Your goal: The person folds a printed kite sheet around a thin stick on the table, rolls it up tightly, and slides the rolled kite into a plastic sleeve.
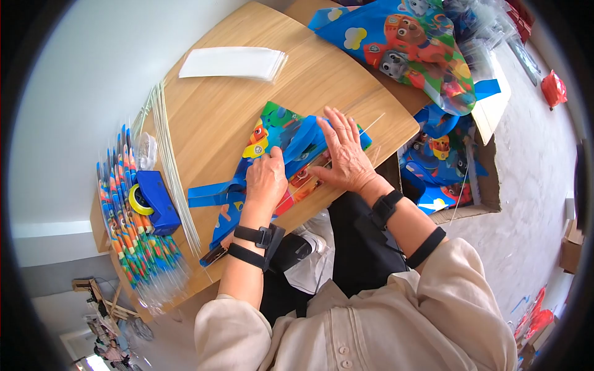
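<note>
A folded cartoon-printed kite (272, 133) of thin plastic sheet lies on the wooden table, its blue tail strip (210, 193) reaching out to the left. My left hand (265, 179) is closed in a fist on top of the kite; whatever its fingers grip is hidden. To the right, my right hand (348, 157) rests on the folded sheet with fingers spread. A thin pale rod (374, 122) runs along the fold and sticks out past my right hand. A dark-handled tool (215, 255) lies by the kite's lower left end, partly covered.
Several long thin rods (168, 142) lie along the table's left side. Beside them are a blue tape dispenser (158, 201) and rolled printed packs (120, 204). White paper strips (232, 63) lie at the back. More printed sheets (408, 46) and an open cardboard box (492, 179) are at right.
</note>
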Motion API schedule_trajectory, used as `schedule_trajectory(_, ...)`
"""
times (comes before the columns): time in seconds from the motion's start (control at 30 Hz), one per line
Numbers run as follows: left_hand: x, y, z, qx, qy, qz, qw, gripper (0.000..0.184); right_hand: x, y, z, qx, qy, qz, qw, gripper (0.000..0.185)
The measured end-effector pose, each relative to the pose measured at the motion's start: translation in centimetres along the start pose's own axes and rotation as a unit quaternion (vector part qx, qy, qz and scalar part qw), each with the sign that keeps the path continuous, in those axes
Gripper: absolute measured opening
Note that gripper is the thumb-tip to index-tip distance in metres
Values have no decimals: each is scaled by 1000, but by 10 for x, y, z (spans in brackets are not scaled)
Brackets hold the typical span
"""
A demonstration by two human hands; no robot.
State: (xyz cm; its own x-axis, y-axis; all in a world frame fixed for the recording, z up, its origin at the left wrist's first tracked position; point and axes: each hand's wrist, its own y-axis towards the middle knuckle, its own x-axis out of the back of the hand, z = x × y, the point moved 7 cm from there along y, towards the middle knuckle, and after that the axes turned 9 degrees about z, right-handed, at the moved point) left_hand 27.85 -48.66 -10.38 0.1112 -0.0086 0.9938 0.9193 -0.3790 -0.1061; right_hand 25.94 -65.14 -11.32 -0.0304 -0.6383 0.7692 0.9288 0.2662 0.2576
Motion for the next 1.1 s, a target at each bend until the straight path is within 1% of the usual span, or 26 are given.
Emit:
schedule_trajectory(0.03,1,-1,-2,-9,30,-7,999,9,-1,2,2,2,-1,2,1000,97)
schedule_trajectory(0.1,0,-8,3,-15,27,-7,1000,9,-3,6,0,-41,-17,8,999,101)
schedule_trajectory(0.23,-4,-26,21,-30,50,4,998,9,-11,9,1,-57,-57,30,996,101)
schedule_trajectory(0.3,-6,-36,34,-17,36,4,999,9,-19,8,1,-57,-126,74,988,94)
schedule_trajectory(0.33,-5,-41,44,6,-5,-9,1000,9,-20,9,1,-53,-124,78,988,94)
schedule_trajectory(0.37,-4,-47,55,30,-45,-22,998,9,-22,9,2,-49,-144,79,985,90)
schedule_trajectory(0.4,-6,-52,70,64,-82,-13,994,14,-23,8,2,-44,-163,81,982,86)
schedule_trajectory(0.43,-6,-58,81,72,-83,-12,994,14,-25,9,3,-38,-161,86,982,86)
schedule_trajectory(0.5,-3,-74,106,89,-181,-39,979,18,-24,9,4,-32,-179,70,981,81)
schedule_trajectory(0.53,-10,-79,123,139,-225,5,964,20,-24,9,4,-34,-185,74,979,80)
schedule_trajectory(0.57,-8,-85,135,148,-225,4,963,20,-25,10,6,-26,-182,78,980,80)
schedule_trajectory(0.6,-16,-93,149,172,-375,30,910,19,-25,10,6,-32,-190,79,978,79)
schedule_trajectory(0.63,-22,-102,155,191,-516,52,833,19,-25,10,6,-37,-197,80,976,79)
schedule_trajectory(0.67,-16,-106,155,143,-575,39,804,22,-25,10,6,-39,-197,80,976,79)
schedule_trajectory(0.7,-14,-113,160,150,-576,35,803,22,-25,10,7,-32,-195,84,977,79)
schedule_trajectory(0.77,-6,-120,158,148,-652,61,741,26,-25,10,7,-34,-210,80,974,80)
schedule_trajectory(0.8,-5,-122,160,132,-638,87,754,32,-26,10,7,-32,-213,81,973,81)
schedule_trajectory(0.83,-5,-126,163,139,-639,84,752,32,-28,10,8,-27,-210,86,973,81)
schedule_trajectory(0.9,5,-126,162,82,-623,56,776,38,-28,11,7,-32,-229,88,969,81)
schedule_trajectory(0.97,-5,-138,181,90,-611,57,784,37,-30,11,7,-30,-231,95,968,80)
schedule_trajectory(1.03,-2,-150,203,124,-502,-41,855,33,-30,12,6,-31,-239,95,966,80)
schedule_trajectory(1.07,2,-159,209,142,-452,-84,877,35,-30,11,6,-30,-240,94,966,79)
schedule_trajectory(1.1,1,-166,212,145,-452,-86,876,35,-31,11,7,-27,-240,96,966,79)
